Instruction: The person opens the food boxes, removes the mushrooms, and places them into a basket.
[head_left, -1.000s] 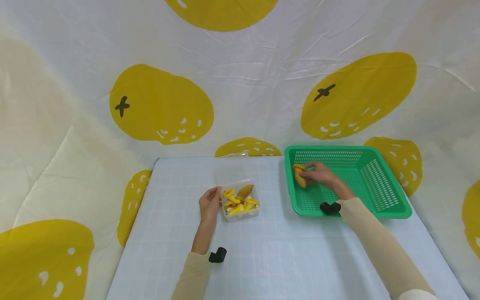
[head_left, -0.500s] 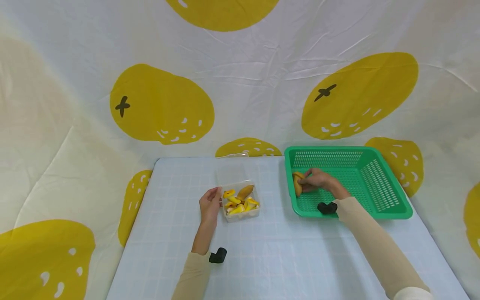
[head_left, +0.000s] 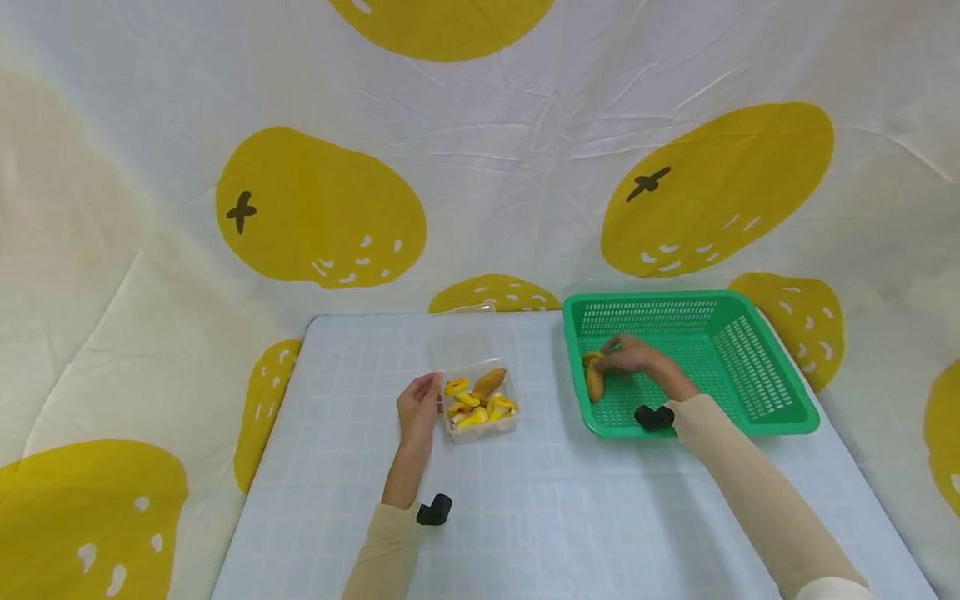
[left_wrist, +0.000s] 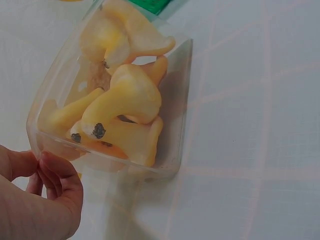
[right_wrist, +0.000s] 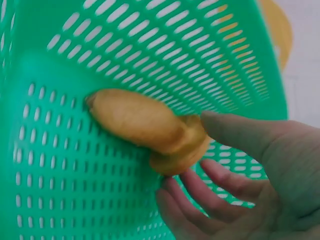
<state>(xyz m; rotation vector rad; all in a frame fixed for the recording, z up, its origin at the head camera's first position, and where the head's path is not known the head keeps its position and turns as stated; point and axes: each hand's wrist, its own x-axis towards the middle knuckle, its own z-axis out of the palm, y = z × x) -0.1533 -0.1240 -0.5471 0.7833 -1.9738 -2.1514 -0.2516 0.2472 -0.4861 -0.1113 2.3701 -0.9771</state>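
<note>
A clear plastic box (head_left: 483, 432) with a raised hinged lid (head_left: 461, 337) stands left of centre. My left hand (head_left: 417, 410) pinches its left edge between thumb and fingers, plain in the left wrist view. Several toy mushrooms, yellow ones (left_wrist: 122, 95) and a brown one (head_left: 490, 383), lie inside the box. On the right is a green basket (head_left: 750, 423). My right hand (head_left: 633, 356) reaches into it and holds another brown toy mushroom (right_wrist: 135, 120) by its cap, thumb on one side and fingers on the other. Its stem lies along the basket floor near the left wall.
A pale blue checked cloth (head_left: 510, 517) covers the table. Behind the box and basket rises a white curtain (head_left: 517, 192) printed with yellow fruit. A strip of tabletop separates box from basket.
My right hand has lowered the brown mushroom and brought it slightly nearer along the basket's left side. The left hand and the box have stayed in place.
</note>
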